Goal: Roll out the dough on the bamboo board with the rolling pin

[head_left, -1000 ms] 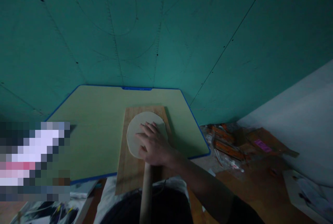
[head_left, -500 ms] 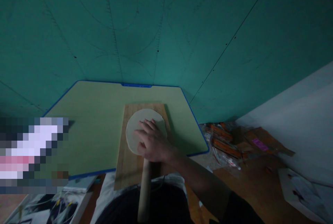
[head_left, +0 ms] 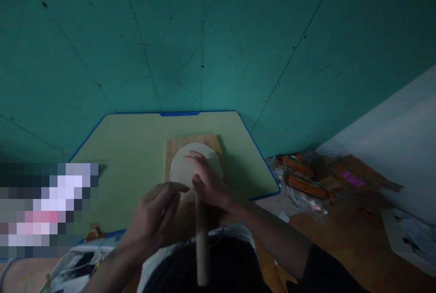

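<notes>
While too dim and small to read, plain enough as a patch of colour on the brown cardboard (head_left: 378, 181) at far right: one pink label (head_left: 352, 178). Drawn on the green wall (head_left: 184, 47): straight lines, curves and tick marks, too faint to make out as figures.

By count: one round of dough (head_left: 180, 168), one rolling pin (head_left: 202, 247), one wooden board (head_left: 179, 143), one pale tabletop (head_left: 136, 147), and at least two orange pieces (head_left: 306, 186) close to the cardboard.

Lying flat on the board: the dough, partly covered by the right hand (head_left: 208, 183). Fingers of that hand loose and extended over the dough, not clenched; cannot tell if gripping the pin's far end under the heel. At the dough's lower left edge: the left hand (head_left: 157, 209), fingers bent, index reaching inward. Cannot tell if pinching the rim or just above it.

Running back over the dark-clothed lap: the rolling pin, near end free.

Around the dough: bare wood above and to the left, very little on the right. Beyond the board: wide open tabletop leftward, a narrower strip rightward, blue edging (head_left: 129, 112) along the wall.
</notes>
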`<state>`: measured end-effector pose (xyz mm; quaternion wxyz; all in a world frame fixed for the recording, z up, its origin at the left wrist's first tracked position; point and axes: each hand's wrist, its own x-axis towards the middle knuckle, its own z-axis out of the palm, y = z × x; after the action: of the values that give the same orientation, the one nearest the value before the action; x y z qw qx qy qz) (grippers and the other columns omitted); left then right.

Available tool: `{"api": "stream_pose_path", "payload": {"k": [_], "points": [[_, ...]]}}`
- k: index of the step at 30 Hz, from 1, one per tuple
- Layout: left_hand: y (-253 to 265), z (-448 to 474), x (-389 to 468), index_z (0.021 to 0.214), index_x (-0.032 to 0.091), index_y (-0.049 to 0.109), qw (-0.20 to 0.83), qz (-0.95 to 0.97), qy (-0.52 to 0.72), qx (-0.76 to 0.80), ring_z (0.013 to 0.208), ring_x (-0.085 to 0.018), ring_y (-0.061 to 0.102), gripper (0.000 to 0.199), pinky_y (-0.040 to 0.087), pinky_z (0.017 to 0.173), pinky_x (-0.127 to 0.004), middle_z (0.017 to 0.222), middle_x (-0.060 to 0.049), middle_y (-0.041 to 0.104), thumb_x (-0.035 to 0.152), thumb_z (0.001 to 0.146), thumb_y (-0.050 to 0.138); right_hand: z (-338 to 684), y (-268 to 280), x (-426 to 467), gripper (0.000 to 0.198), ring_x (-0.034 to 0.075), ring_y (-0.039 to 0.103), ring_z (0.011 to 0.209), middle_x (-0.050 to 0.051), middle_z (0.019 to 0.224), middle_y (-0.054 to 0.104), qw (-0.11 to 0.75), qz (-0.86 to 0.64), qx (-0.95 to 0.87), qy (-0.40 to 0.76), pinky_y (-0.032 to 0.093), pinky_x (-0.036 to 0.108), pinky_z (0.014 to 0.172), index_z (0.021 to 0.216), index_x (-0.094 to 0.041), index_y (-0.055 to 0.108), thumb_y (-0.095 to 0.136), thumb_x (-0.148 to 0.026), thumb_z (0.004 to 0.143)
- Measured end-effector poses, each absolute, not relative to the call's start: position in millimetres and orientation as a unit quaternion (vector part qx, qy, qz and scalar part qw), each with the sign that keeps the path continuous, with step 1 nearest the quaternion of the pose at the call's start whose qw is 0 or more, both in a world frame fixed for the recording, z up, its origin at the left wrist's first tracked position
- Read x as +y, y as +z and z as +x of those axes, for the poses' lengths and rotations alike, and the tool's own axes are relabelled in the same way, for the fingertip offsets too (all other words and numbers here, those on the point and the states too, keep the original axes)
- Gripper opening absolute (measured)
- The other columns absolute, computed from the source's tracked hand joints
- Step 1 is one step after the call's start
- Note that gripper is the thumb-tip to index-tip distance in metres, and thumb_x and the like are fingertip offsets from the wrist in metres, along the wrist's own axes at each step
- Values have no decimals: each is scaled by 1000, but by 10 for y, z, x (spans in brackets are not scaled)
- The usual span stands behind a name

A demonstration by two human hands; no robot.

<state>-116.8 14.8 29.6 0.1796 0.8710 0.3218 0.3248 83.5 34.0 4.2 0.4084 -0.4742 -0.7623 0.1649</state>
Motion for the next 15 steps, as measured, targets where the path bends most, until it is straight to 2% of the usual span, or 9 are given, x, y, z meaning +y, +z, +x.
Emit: {"api": "stream_pose_path", "payload": {"k": [2,4,6,9,11,13,15], "points": [[240,-904,375,129,16,59,146,897,303,285,123,-26,63,32,55,100,-46,130,-14,67,22,105,38,924,67,219,54,22,45,140,13,143,53,477,-474,-721,166,39,47,118,139,-20,47,37,-7,87],[226,-623,524,137,14,55,110,929,252,246,141,-30,47,38,45,112,-53,147,-16,56,20,103,39,1036,132,-21,49,23,50,135,11,139,56,545,-486,-668,147,44,46,113,135,-23,50,36,-8,91],[238,-384,614,137,14,55,93,958,183,202,146,-32,40,38,39,116,-56,152,-15,51,20,101,43,1134,215,-343,40,23,55,129,11,131,60,573,-491,-645,122,49,44,107,127,-24,55,38,-9,94],[236,-235,706,130,14,62,81,977,111,160,140,-31,48,35,39,117,-54,145,-14,59,21,100,45,1151,276,-778,29,20,63,112,9,108,67,507,-443,-728,128,54,36,95,113,-21,61,43,-10,93],[195,-330,771,130,14,63,66,980,99,163,138,-30,51,37,39,116,-53,140,-13,63,19,99,44,1041,226,-910,19,18,65,103,7,98,69,447,-372,-802,136,54,31,90,106,-18,63,47,-16,95],[130,-561,843,133,14,62,52,977,118,169,141,-32,48,41,39,116,-55,142,-14,61,19,97,43,856,119,-892,17,17,64,102,4,97,71,390,-306,-860,118,50,31,95,101,-18,65,50,-26,99],[66,-848,917,139,14,58,43,971,147,181,146,-33,40,47,37,118,-56,150,-15,54,20,96,41,641,5,-779,19,17,62,106,2,99,72,329,-257,-904,96,45,32,101,97,-19,66,52,-31,102]]}}
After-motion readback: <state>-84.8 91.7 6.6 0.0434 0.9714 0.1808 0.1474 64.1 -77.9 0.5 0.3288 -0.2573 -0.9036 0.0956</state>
